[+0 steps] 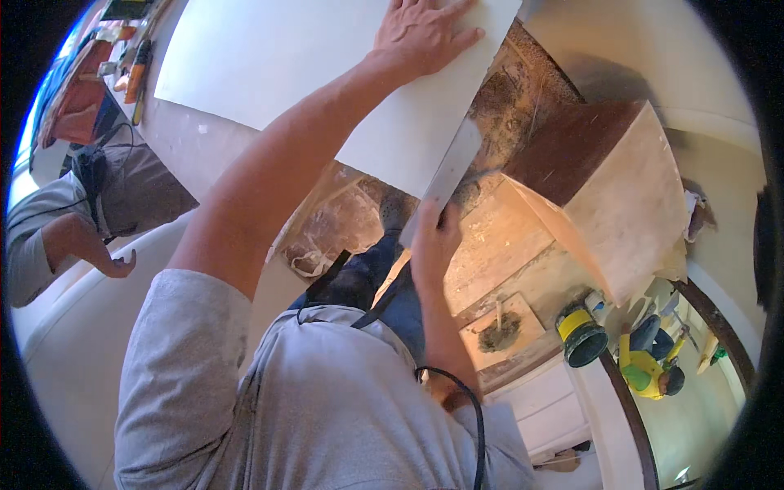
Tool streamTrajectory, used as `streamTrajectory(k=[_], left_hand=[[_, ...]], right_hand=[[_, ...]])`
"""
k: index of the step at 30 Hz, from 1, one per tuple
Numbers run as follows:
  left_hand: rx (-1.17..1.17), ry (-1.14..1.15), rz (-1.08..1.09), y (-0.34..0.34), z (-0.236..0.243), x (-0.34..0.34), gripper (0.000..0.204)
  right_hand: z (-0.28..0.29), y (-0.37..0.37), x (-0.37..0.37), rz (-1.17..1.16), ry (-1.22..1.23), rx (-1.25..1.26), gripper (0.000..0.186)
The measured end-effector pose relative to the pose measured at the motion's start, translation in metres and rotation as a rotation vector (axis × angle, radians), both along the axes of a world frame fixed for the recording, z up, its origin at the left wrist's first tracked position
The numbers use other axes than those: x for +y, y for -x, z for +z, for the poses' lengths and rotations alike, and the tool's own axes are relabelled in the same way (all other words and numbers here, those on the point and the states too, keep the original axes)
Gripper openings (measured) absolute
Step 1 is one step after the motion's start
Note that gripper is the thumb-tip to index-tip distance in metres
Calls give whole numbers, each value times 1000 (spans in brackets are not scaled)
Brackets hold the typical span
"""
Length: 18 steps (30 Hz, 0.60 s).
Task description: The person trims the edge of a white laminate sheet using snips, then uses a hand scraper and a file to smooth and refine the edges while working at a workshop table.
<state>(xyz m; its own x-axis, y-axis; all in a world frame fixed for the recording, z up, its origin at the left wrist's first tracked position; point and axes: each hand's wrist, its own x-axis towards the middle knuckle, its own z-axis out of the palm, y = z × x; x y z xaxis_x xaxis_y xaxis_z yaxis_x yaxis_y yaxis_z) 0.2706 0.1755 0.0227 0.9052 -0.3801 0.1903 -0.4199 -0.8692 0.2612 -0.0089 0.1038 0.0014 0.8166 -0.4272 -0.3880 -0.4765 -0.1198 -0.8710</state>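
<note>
A large white board (269,73) spans the top of the view, its right edge running slantwise down towards me. Across it stretches my left arm, and my left hand (425,37) lies on the board near that right edge, palm down with the fingers spread. Lower down, my right hand (434,233) is closed round the handle end of a handsaw (457,159). The saw's wide pale metal blade points up and away from me along the board's right edge, at its near corner. My fingers hide most of the handle.
A brown-topped box-like block (588,155) stands right of the board. On the dusty floor are a black-and-yellow bucket (581,336) and a square board with a dark heap (500,331). Orange-handled tools (137,72) lie upper left. One person (49,229) stands left; another in yellow (645,363) is far right.
</note>
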Motion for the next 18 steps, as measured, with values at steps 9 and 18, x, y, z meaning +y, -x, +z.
streamTrajectory(k=[9,18], left_hand=[[-12,-31,-8,-4,-3,3,67],[142,-95,-38,118,-3,-4,93]], right_hand=[[-8,32,-79,-289,-208,-146,32],[-31,86,-105,-484,-554,-115,33]])
